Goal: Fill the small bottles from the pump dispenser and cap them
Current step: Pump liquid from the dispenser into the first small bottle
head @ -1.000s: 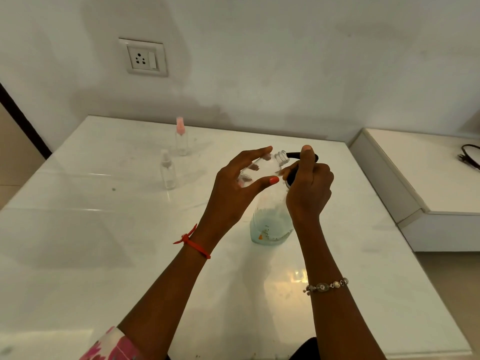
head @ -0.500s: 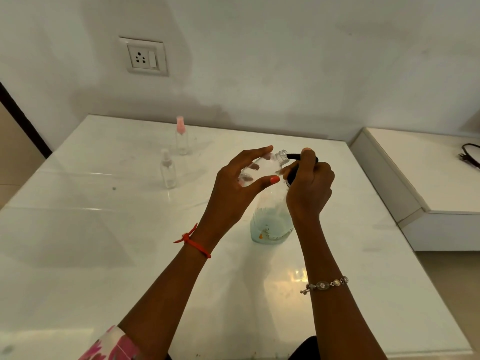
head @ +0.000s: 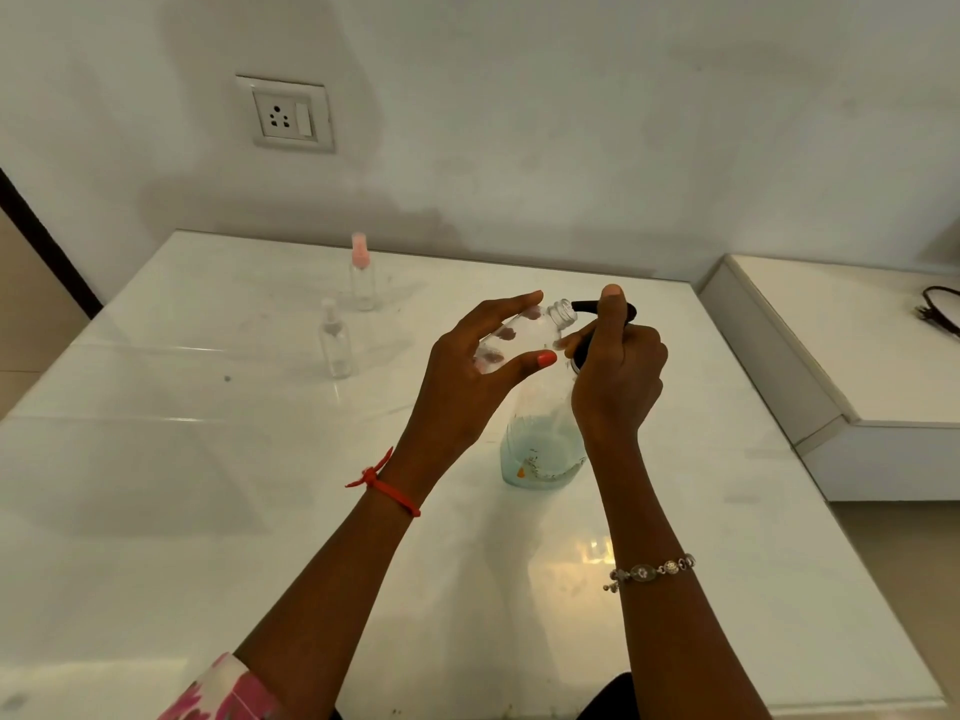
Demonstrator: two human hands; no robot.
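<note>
bottle [head: 524, 337] in left hand [head: 467, 376], at nozzle [head: 584, 306]

pump dispenser [head: 540, 454] print blurred, no readable text

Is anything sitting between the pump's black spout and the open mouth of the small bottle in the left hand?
Nothing visible. The small clear plastic bottle, tilted in the left hand, has its threaded neck right beside the black pump spout that the right hand is pressing.

White wall [head: 571, 122] w/ socket [head: 284, 115]; glossy white table [head: 156, 485]; lower ledge [head: 857, 356] at right.
</note>
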